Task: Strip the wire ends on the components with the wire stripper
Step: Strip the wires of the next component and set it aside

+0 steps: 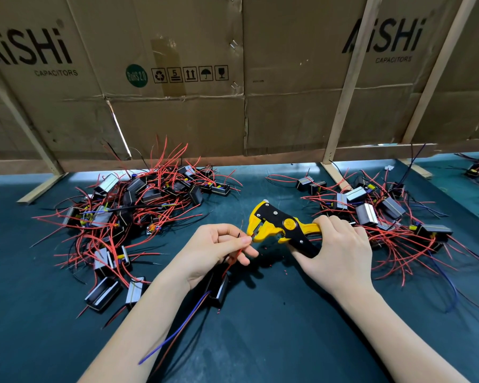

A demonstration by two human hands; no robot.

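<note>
Two hands are working mid-desk: the left hand (219, 248) is pinching a red wire (234, 257) of the component (217, 286) lying beneath it, while the right hand (339, 248) is gripping the yellow wire stripper (277, 226), its jaws touching the wire's end.

- Beyond your fingers stands a cardboard wall (177, 78) printed "AiSHi CAPACITORS", braced by pale wooden struts (346, 87).
- Under your fingers spreads a dark teal table mat (260, 341).
- Bright light shows beneath the cardboard's lower edge.
</note>
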